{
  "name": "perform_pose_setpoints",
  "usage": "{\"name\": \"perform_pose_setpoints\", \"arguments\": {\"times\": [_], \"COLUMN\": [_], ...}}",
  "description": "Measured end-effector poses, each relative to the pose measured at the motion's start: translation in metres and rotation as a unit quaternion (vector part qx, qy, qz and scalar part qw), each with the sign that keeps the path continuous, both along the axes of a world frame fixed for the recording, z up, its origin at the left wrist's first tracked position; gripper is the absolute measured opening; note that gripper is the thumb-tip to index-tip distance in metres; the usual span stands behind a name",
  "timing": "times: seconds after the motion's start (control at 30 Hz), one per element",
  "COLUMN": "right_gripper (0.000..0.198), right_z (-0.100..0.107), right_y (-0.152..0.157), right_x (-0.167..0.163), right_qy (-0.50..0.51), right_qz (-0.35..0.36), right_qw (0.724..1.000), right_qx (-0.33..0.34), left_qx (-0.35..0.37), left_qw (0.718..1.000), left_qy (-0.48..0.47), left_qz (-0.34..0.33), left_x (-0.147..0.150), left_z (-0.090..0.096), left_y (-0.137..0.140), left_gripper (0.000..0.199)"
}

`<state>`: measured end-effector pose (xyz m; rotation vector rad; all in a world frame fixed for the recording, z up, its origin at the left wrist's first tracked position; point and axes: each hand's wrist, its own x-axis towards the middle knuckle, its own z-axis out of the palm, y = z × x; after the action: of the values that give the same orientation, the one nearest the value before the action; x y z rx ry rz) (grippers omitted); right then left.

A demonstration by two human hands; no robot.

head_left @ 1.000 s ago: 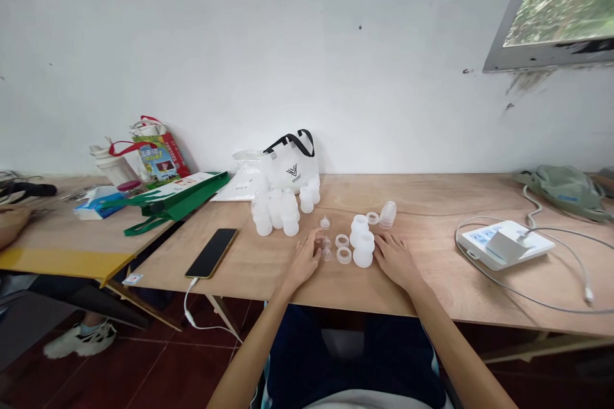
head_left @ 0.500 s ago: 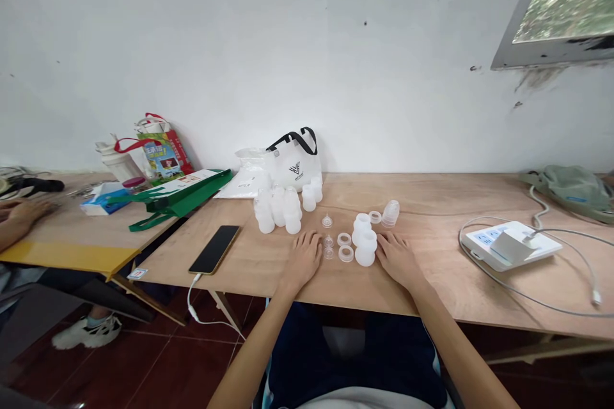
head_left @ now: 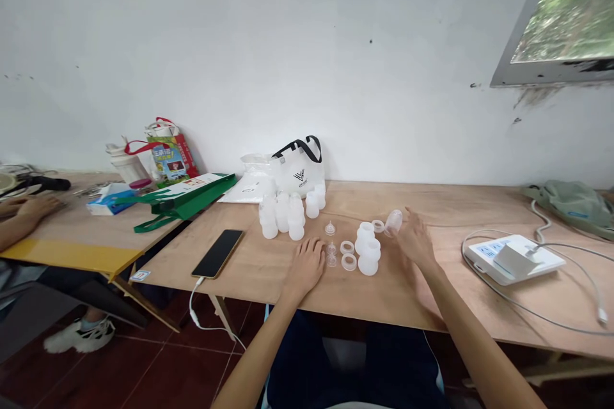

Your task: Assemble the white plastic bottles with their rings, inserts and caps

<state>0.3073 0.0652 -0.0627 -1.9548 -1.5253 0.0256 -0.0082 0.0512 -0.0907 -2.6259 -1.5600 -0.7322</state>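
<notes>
My left hand (head_left: pixel 307 265) lies flat on the table with its fingers stretched out, just left of the clear silicone nipples (head_left: pixel 331 254). My right hand (head_left: pixel 416 238) is open beside a clear bottle cap (head_left: pixel 394 222); whether the fingertips touch it I cannot tell. A white ring (head_left: pixel 377 226) is left of the cap. Two small white bottles (head_left: pixel 369 257), without tops, stand between my hands. Two more rings (head_left: pixel 348 262) lie left of them, and another nipple (head_left: pixel 330 227) sits farther back.
Several capped white bottles (head_left: pixel 282 212) and a smaller pair (head_left: pixel 313 204) stand before a white bag (head_left: pixel 301 172). A phone (head_left: pixel 218 254) on a cable lies left, near a green bag (head_left: pixel 185 201). A power strip (head_left: pixel 515 259) with cables lies right. Another person's hand (head_left: pixel 41 208) rests far left.
My right hand has left the side of the white bottles and moved right and away from me, up to the clear cap. My left hand stays in place. The view has shifted slightly.
</notes>
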Motion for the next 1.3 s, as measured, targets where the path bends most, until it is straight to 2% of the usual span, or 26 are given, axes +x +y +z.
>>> {"name": "perform_pose_setpoints", "arguments": {"times": [0.13,0.23,0.5,0.57,0.7,0.77,0.9,1.07,1.17,1.3], "right_gripper": [0.065,0.058,0.053,0.053,0.042,0.035,0.032,0.050,0.054,0.046], "right_z": [0.007,0.008,0.017,0.013,0.000,-0.005,-0.005,-0.004,-0.009,-0.019], "right_y": [0.017,0.020,-0.003,-0.014,-0.028,-0.029,-0.029,-0.040,-0.053,-0.064], "right_x": [0.007,0.007,-0.001,-0.003,-0.008,-0.012,-0.014,-0.008,-0.005,-0.009], "right_qy": [0.006,-0.006,0.050,0.057,0.030,0.024,0.071,0.136,0.123,0.099], "right_qz": [0.001,-0.009,-0.030,0.007,0.157,0.187,0.194,0.125,0.123,0.176], "right_qw": [0.995,0.994,0.996,0.997,0.983,0.976,0.976,0.983,0.985,0.976], "right_qx": [-0.096,-0.109,0.074,0.043,-0.093,-0.108,-0.074,0.004,-0.023,-0.086], "left_qx": [0.002,0.003,-0.005,-0.003,-0.002,-0.001,-0.004,-0.011,-0.005,-0.002], "left_qw": [1.000,1.000,1.000,1.000,1.000,1.000,1.000,1.000,1.000,1.000], "left_qy": [0.005,0.008,-0.005,-0.008,-0.010,-0.010,-0.005,0.001,0.000,-0.007], "left_qz": [0.000,0.000,-0.005,-0.003,-0.002,-0.003,-0.002,0.001,-0.001,-0.001], "left_x": [0.000,-0.001,0.000,0.000,0.001,0.001,0.001,0.001,0.001,0.001], "left_z": [-0.001,-0.003,0.000,0.000,0.000,-0.001,-0.001,-0.001,-0.003,-0.005], "left_y": [0.000,0.001,-0.001,-0.001,-0.001,-0.001,-0.001,0.000,0.000,0.001], "left_gripper": [0.025,0.025,0.026,0.026,0.025,0.025,0.026,0.027,0.027,0.026]}}
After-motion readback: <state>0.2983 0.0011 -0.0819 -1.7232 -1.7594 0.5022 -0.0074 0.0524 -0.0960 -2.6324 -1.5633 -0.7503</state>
